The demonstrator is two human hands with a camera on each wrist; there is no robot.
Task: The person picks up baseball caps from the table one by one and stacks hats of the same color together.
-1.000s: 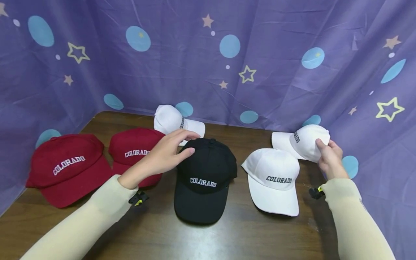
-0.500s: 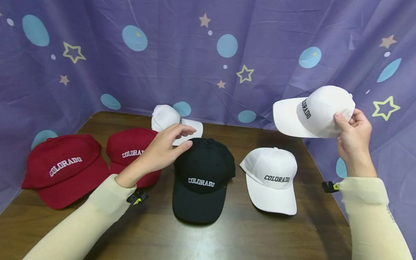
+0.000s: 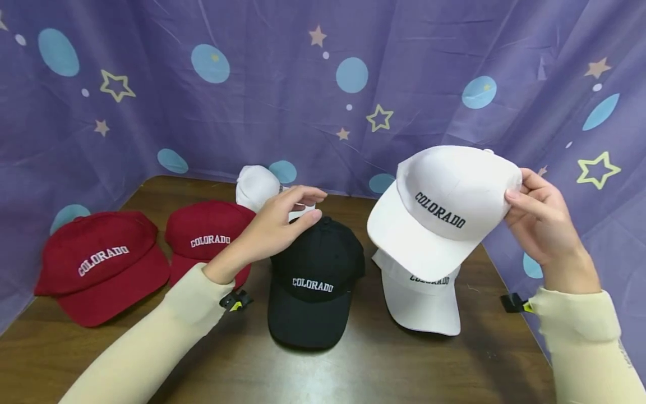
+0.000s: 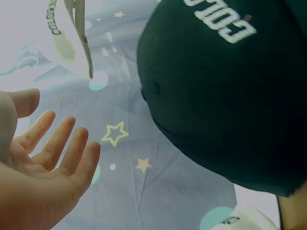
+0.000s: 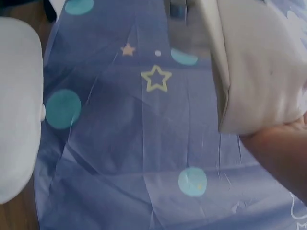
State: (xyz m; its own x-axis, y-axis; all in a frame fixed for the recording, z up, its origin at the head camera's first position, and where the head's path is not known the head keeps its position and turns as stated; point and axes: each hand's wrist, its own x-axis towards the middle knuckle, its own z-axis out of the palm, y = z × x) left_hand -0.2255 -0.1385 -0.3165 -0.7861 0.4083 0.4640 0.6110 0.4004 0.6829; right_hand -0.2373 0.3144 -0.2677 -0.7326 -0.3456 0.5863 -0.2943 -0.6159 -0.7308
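Observation:
Up in the air on the right, a white cap lettered COLORADO is pinched at its back edge between the thumb and fingers of my right hand. In the right wrist view the same cap shows from its side. Below it on the table stands another white cap, its crown mostly hidden. My left hand hovers with relaxed, parted fingers above the back of a black cap; the left wrist view shows the palm holding nothing. Behind this hand lies a third white cap, partly covered.
Two red caps, one at the far left and one beside it, sit on the brown wooden table. A purple curtain with stars and blue spots encloses the back and sides.
My right hand has lifted the white cap off the back right of the table, then carried it left and turned its front toward me. The left hand has shifted slightly right.

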